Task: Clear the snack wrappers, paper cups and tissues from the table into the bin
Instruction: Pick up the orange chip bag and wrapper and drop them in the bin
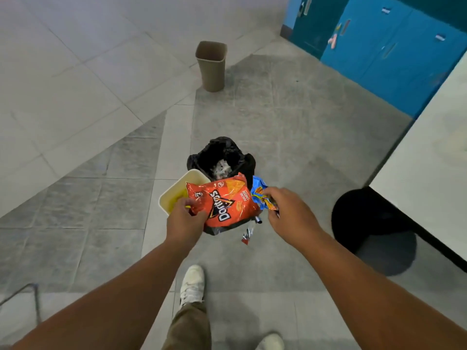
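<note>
A bin lined with a black bag point(202, 161) stands on the floor in front of me, with crumpled pale rubbish at its bottom. My left hand point(184, 219) grips an orange Doritos bag point(225, 202) and a cream paper container point(174, 193), both held over the bin's near rim. My right hand point(288, 210) pinches a crumpled blue snack wrapper point(260, 193) just right of the bin. A small red and silver wrapper point(249, 232) shows below the Doritos bag; whether it hangs or lies on the floor is unclear.
A white table point(429, 173) runs along the right edge, with a black round stool point(366, 218) beside it. A brown bin point(211, 65) stands farther off on the tiled floor. Blue lockers point(379, 46) line the back right. My white shoes point(192, 284) are below.
</note>
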